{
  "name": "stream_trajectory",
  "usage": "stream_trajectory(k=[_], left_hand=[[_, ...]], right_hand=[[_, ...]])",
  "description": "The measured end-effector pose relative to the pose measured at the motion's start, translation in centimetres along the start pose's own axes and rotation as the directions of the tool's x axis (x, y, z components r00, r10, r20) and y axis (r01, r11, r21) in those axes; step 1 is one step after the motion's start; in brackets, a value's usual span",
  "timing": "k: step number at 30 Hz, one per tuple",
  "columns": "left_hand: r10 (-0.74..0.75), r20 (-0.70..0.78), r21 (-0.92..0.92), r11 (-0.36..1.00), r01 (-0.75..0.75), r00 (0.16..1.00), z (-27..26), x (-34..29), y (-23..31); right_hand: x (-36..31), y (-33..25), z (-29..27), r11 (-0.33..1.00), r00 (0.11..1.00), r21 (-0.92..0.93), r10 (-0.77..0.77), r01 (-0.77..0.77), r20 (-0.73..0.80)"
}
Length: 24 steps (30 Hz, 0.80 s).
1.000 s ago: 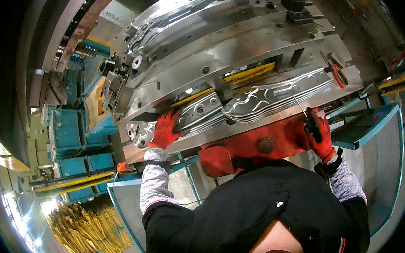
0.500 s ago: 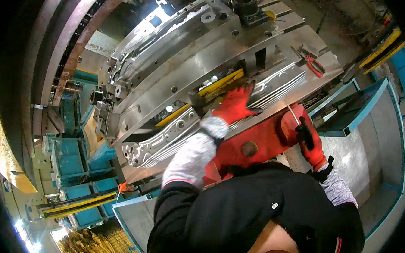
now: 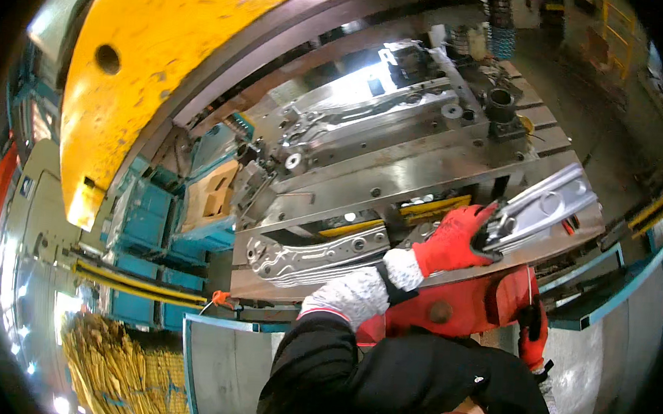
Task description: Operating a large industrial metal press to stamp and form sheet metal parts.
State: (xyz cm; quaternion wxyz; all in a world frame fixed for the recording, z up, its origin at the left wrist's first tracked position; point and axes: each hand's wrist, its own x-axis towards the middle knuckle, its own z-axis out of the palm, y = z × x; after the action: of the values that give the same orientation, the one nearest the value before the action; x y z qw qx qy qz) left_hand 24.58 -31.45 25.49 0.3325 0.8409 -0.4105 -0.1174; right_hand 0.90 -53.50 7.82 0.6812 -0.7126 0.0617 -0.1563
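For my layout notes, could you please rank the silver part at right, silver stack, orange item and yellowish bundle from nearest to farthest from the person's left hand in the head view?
From the left hand:
1. Silver part: touching it, at right.
2. Silver stack: at left.
3. Orange item: farther left.
4. Yellowish bundle: lower left.

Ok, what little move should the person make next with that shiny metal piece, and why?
Probably lift the shiny metal piece clear with the left hand, since that hand grips one end, while the right hand is busy holding a thin rod.
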Motion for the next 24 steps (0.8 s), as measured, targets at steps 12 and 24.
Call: stream_trajectory(k=[12,24], left_hand=[[0.323,-0.185,0.734,0.673,-0.088,0.928,-22.0,0.2,-6.7],[0.047,-0.066,0.631,0.776,0.005,0.997,-24.9,2.0,-17.5]], right_hand=[[3.0,2.6,1.6,0.987,0.995,0.156,0.025,-0.040,0.098],[3.5,5.1,3.0,0.895,0.972,0.378,0.226,-0.234,0.068]])
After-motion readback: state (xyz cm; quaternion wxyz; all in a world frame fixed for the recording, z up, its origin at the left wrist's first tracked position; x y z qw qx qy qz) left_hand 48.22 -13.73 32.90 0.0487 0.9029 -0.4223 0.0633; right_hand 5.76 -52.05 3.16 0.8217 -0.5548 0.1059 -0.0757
